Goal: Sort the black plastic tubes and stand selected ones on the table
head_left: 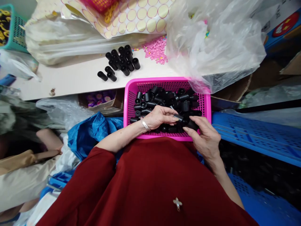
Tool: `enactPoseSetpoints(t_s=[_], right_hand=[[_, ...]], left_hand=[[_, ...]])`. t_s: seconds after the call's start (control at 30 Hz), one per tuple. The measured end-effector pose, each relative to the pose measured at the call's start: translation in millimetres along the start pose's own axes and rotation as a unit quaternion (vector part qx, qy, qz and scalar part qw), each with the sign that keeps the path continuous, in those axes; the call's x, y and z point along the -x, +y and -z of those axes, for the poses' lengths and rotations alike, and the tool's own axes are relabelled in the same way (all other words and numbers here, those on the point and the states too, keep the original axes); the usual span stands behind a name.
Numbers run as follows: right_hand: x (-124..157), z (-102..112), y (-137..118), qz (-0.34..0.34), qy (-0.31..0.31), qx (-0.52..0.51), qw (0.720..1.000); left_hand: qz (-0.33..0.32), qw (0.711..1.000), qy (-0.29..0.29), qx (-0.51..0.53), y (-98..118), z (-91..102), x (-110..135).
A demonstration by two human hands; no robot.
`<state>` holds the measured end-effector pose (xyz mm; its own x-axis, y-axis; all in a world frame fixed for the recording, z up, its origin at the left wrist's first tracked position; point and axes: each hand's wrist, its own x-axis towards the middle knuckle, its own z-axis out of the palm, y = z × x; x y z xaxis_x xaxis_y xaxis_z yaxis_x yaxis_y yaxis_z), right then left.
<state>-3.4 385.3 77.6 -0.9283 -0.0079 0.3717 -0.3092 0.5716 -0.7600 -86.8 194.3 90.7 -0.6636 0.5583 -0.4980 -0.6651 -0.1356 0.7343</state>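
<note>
Two bare hands meet over one pink basket point(126, 108) at the centre of the clock. The left hand point(161, 117) pinches one black tube point(180, 118) between thumb and fingers, above the basket's near half; the right hand point(205, 131) curls just beside it at 3 o'clock, though black on black makes it hard to tell whether it grips a second piece. Dozens of loose black tubes point(154, 91) fill the basket, overlapping at all angles. At 11 o'clock from it, more than a dozen matching tubes point(125, 70) are clustered on the white worktop point(82, 75). Small pink beads point(156, 50) lie spilled at 12 o'clock, and a crumpled clear plastic bag point(218, 47) spreads at 1 o'clock. At 10 o'clock, one green basket point(20, 36) holds black and yellow pieces; at 9, one cardboard box point(117, 102) holds purple items point(100, 98); at 4, there is a blue crate point(256, 133)
</note>
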Motion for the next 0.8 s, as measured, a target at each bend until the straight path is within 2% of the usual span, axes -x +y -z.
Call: enactPoseSetpoints(t_s=[0.13,0.27,0.33,0.4,0.53,0.6,0.67,0.73,0.8], right_hand=[[-2.4,-1.3,-1.5,0.021,-0.024,0.014,0.999],[0.2,-9.5,-1.0,-0.011,-0.022,-0.008,1.0],[5.5,-18.1,1.9,-0.051,-0.013,-0.051,0.997],[11.1,-27.3,4.5,-0.089,-0.001,-0.103,0.991],[9.6,-32.6,2.4,-0.12,-0.012,-0.164,0.979],[2.3,-25.7,0.9,-0.108,-0.005,-0.159,0.981],[-5.4,-15.6,3.2,-0.094,0.041,-0.131,0.986],[-10.7,-6.1,10.4,-0.099,0.103,-0.102,0.984],[-12.9,0.5,20.8,-0.117,0.145,-0.076,0.98]], left_hand=[[-0.021,0.999,-0.003,-0.039,-1.3,-1.0,-0.7],[-0.072,0.981,-0.028,-0.177,-5.2,-2.6,-0.7],[-0.143,0.951,-0.026,-0.274,-9.8,-5.5,0.6],[-0.224,0.908,-0.015,-0.355,-15.4,-9.7,2.7],[-0.334,0.839,0.014,-0.428,-17.1,-12.4,3.0],[-0.378,0.819,0.068,-0.427,-5.1,-3.5,0.3],[-0.406,0.8,0.162,-0.412,16.7,16.0,-2.6],[-0.414,0.774,0.282,-0.388,43.3,46.7,-4.7],[-0.407,0.736,0.398,-0.367,66.9,85.4,-6.2]])
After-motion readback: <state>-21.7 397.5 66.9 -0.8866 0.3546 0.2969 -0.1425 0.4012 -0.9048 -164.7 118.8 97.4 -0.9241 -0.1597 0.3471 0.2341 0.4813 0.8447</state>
